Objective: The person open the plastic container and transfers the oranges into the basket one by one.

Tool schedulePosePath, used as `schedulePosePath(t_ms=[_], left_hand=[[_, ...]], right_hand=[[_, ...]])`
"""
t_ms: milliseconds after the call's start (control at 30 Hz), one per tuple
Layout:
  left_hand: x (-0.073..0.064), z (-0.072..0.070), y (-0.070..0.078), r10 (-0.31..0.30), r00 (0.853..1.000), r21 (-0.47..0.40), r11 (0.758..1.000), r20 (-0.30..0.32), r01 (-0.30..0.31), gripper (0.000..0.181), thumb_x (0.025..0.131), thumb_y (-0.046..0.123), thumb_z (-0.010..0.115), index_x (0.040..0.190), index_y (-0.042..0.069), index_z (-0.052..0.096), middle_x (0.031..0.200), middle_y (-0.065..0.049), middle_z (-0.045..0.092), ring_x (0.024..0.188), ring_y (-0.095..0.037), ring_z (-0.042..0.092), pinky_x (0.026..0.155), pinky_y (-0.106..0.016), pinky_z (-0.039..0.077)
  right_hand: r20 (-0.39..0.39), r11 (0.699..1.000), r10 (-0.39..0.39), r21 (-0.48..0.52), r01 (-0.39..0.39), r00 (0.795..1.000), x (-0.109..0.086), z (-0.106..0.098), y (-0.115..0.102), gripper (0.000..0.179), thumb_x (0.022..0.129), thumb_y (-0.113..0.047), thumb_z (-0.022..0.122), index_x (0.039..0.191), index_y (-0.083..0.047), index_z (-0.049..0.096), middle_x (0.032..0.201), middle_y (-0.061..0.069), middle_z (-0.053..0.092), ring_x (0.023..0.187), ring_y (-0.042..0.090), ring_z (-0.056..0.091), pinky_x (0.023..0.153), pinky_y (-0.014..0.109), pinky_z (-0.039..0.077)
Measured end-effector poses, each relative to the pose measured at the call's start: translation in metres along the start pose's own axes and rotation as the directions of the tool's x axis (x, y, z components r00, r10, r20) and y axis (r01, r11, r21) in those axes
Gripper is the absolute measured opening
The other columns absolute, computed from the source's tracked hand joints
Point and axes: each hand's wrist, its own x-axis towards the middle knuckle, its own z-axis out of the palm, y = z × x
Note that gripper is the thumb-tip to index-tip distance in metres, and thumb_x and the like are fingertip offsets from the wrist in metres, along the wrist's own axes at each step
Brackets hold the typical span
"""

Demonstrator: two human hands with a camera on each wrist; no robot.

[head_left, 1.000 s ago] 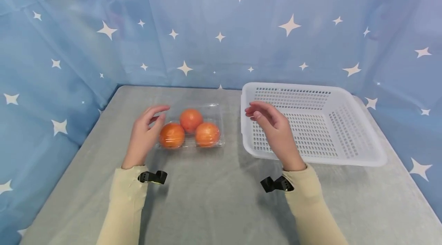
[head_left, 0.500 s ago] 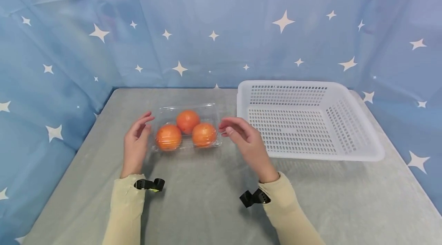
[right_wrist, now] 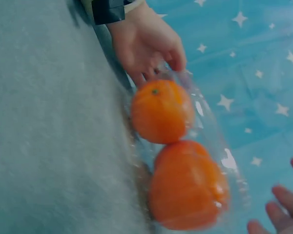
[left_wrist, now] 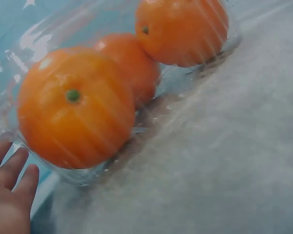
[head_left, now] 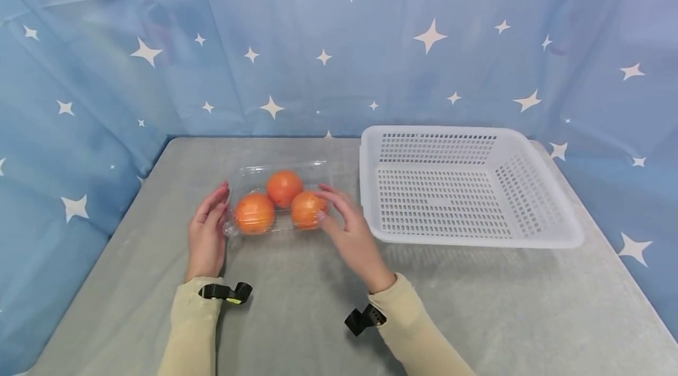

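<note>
Three oranges (head_left: 284,188) lie inside a clear plastic box (head_left: 275,222) on the left half of the table. My left hand (head_left: 205,240) stands at the box's left end, its fingertips right at the plastic. In the left wrist view, slightly bent fingers (left_wrist: 12,170) show beside the nearest orange (left_wrist: 77,109). My right hand (head_left: 354,240) reaches over the box's right end, overlapping it in the head view, with thumb and fingers apart. The right wrist view shows its spread fingers (right_wrist: 283,207) beside the box.
A white perforated plastic basket (head_left: 551,235) stands to the right of the box, towards the back. Grey cloth (head_left: 296,317) covers the table. A blue curtain (head_left: 339,29) with white stars hangs behind and along both sides.
My right hand has moved left from over the basket to the right end of the box. My left hand has drawn slightly back and down along the box's left end.
</note>
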Motion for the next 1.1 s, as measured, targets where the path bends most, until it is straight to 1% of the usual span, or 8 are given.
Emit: schedulePosePath(t_ms=[133,233,433,600,733,900,1000,1100], left_hand=[[-0.002,0.0,-0.007,-0.028,0.999,-0.035,0.999,0.038,0.029,0.04,0.093,0.003,0.043,0.132,0.002,0.041,0.14,-0.006,0.035,0.122,-0.02,0.036,0.083,-0.017,0.042],[-0.005,0.002,-0.01,-0.061,0.996,-0.039,0.997,0.071,0.063,0.041,0.094,0.005,0.041,0.135,0.007,0.039,0.142,-0.002,0.032,0.122,-0.022,0.034,0.06,-0.014,0.043],[-0.008,0.004,-0.008,-0.082,0.989,-0.001,0.997,0.123,0.083,0.042,0.096,0.009,0.037,0.138,0.011,0.034,0.144,-0.001,0.027,0.132,-0.019,0.022,0.052,-0.013,0.038],[-0.006,0.006,-0.004,-0.089,0.987,0.068,0.994,0.132,0.081,0.043,0.097,0.017,0.037,0.139,0.013,0.033,0.145,0.002,0.025,0.132,-0.016,0.019,0.059,-0.014,0.038],[-0.003,0.009,-0.002,-0.1,0.984,0.135,0.988,0.146,0.081,0.045,0.096,0.021,0.039,0.14,0.016,0.031,0.145,0.006,0.024,0.133,-0.011,0.018,0.08,-0.014,0.037],[0.0,0.01,-0.003,-0.092,0.98,0.198,0.979,0.178,0.056,0.047,0.096,0.02,0.038,0.142,0.017,0.025,0.146,0.008,0.02,0.134,-0.011,0.014,0.106,-0.027,0.019],[-0.002,0.009,-0.004,-0.089,0.977,0.23,0.972,0.193,0.043,0.05,0.096,0.021,0.04,0.143,0.019,0.023,0.147,0.007,0.017,0.134,-0.012,0.011,0.108,-0.04,0.01],[-0.004,0.006,-0.003,-0.096,0.975,0.26,0.965,0.2,0.042,0.051,0.095,0.022,0.041,0.143,0.024,0.022,0.148,0.008,0.016,0.135,-0.013,0.01,0.107,-0.044,0.008]], right_hand=[[-0.044,0.995,0.088,-0.045,-0.09,0.995,0.001,0.007,0.012,0.044,0.089,-0.03,0.054,0.131,-0.025,0.044,0.143,-0.011,0.024,0.131,0.01,0.019,0.104,0.045,0.019],[-0.08,0.986,0.165,-0.003,-0.165,0.983,0.001,0.008,0.019,0.05,0.088,-0.029,0.056,0.134,-0.027,0.038,0.146,-0.012,0.015,0.133,0.011,0.013,0.105,0.044,0.017],[-0.005,0.957,0.234,0.175,-0.229,0.972,-0.001,0.009,0.019,0.06,0.088,-0.016,0.056,0.14,-0.018,0.027,0.149,0.0,0.009,0.133,0.014,0.012,0.107,0.04,0.016],[0.05,0.962,0.191,0.191,-0.197,0.98,0.0,0.008,0.028,0.066,0.086,-0.012,0.058,0.142,-0.019,0.023,0.149,-0.003,0.008,0.134,0.01,0.009,0.107,0.04,0.014],[0.063,0.972,0.121,0.195,-0.131,0.991,0.003,0.006,0.041,0.071,0.084,-0.009,0.06,0.143,-0.018,0.021,0.148,-0.008,0.007,0.134,0.011,0.007,0.107,0.041,0.014],[0.082,0.984,0.076,0.157,-0.088,0.994,0.007,0.004,0.046,0.081,0.08,-0.009,0.066,0.143,-0.02,0.017,0.148,-0.01,0.004,0.135,0.012,0.005,0.107,0.042,0.014],[0.101,0.988,0.073,0.129,-0.086,0.992,0.008,0.005,0.046,0.087,0.077,-0.008,0.068,0.144,-0.019,0.014,0.149,-0.009,0.003,0.135,0.012,0.004,0.107,0.041,0.012],[0.112,0.992,0.057,0.103,-0.068,0.992,0.009,0.006,0.046,0.087,0.076,-0.005,0.068,0.144,-0.014,0.013,0.15,-0.001,0.002,0.135,0.014,0.003,0.107,0.043,0.011]])
